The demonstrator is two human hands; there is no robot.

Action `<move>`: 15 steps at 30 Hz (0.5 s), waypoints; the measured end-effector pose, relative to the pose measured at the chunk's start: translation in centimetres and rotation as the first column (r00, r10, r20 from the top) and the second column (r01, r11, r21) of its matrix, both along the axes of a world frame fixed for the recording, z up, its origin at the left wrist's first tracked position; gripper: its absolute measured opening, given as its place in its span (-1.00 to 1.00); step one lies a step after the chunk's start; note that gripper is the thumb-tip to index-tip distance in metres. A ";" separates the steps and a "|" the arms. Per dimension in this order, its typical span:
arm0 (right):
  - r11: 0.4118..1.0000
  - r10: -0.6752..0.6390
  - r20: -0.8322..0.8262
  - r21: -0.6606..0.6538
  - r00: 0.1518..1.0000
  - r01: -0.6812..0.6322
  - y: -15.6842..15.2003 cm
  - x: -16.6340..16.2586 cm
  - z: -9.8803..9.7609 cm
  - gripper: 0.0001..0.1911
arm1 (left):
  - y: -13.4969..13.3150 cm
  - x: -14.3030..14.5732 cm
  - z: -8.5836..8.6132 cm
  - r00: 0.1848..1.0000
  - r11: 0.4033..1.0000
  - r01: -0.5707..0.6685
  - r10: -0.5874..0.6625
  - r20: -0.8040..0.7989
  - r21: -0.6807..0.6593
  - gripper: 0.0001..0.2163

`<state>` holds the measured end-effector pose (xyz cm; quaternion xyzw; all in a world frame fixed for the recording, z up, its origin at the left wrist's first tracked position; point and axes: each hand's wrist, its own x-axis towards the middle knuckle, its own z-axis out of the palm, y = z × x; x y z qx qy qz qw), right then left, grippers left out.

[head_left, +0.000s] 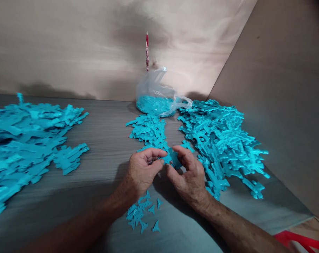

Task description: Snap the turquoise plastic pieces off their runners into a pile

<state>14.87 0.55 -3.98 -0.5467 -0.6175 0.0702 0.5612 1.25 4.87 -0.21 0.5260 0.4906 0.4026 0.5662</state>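
Observation:
Both my hands meet at the table's middle, fingers curled around a small turquoise plastic part [172, 158] held between them. My left hand [142, 172] pinches it from the left, my right hand [188, 175] from the right. Just beyond the fingers lies a small heap of the same turquoise parts [148, 130]. Under my wrists, near the front, sits a scatter of tiny turquoise offcuts [142, 212].
A big pile of turquoise parts [222, 140] lies to the right and another big pile [25, 140] to the left. A clear plastic bag [156, 98] with more parts stands at the back by the brown wall. A red-and-white stick [147, 51] rises behind it. Something red [298, 240] shows at bottom right.

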 end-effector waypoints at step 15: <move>0.989 0.038 -0.052 -0.142 0.998 -0.045 0.6 1.6 0.5 -0.62 | 2.3 -1.2 -1.7 0.996 0.998 -0.070 0.069 -0.055 -0.006 -0.79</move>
